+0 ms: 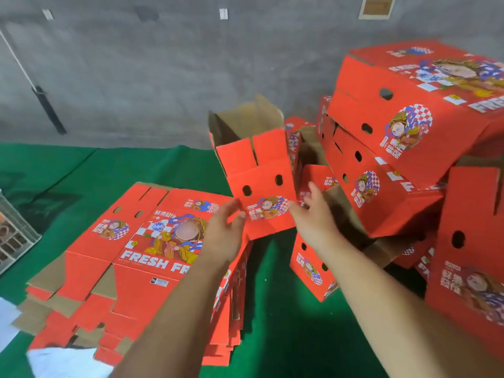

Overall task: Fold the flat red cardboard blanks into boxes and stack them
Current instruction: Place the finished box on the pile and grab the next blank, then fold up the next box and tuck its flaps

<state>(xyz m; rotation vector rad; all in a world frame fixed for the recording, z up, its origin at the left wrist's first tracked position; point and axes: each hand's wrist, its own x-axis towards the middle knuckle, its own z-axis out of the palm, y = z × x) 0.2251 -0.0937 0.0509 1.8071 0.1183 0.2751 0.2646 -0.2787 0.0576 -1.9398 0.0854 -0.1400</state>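
Note:
A half-folded red box (260, 184) stands on end in the middle, its top flaps open and brown inside showing. My left hand (223, 233) is at its lower left corner with fingers spread and the thumb against the printed face. My right hand (313, 216) is at its lower right edge, fingers loosely extended and touching it. Neither hand plainly grips it. Under my left arm lies a stack of flat red blanks (136, 257). Folded red boxes (403, 124) are piled unevenly at the right.
A green cloth (272, 309) covers the work surface. At the left edge sits a grey wire crate (13, 236). A black-handled pole (46, 107) leans on the concrete wall behind. Something white (65, 361) lies at the bottom left.

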